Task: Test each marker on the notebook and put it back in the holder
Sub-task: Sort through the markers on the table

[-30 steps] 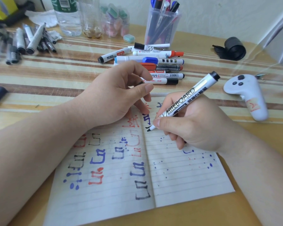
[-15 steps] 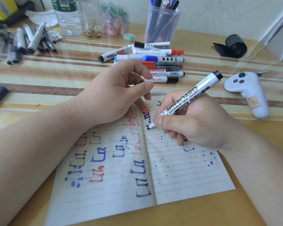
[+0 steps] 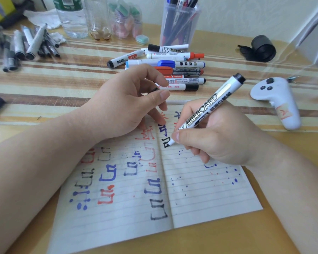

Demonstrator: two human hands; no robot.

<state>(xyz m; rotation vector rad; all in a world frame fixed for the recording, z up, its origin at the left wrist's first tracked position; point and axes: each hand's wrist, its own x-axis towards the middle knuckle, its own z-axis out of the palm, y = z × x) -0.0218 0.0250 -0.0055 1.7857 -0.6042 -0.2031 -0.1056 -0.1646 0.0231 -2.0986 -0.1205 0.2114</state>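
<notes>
We judge mid-task | right grip holds marker, tip on notebook | left grip pinches cap | far: holder part-filled, loose markers waiting

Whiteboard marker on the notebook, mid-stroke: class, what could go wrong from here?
The left hand has fingers on the notebook beside the black strokes; these could smear.
The whiteboard marker in the right hand may bleed through; ink specks dot the page.
The black cap that the left hand seems to pinch could slip among the loose markers.
</notes>
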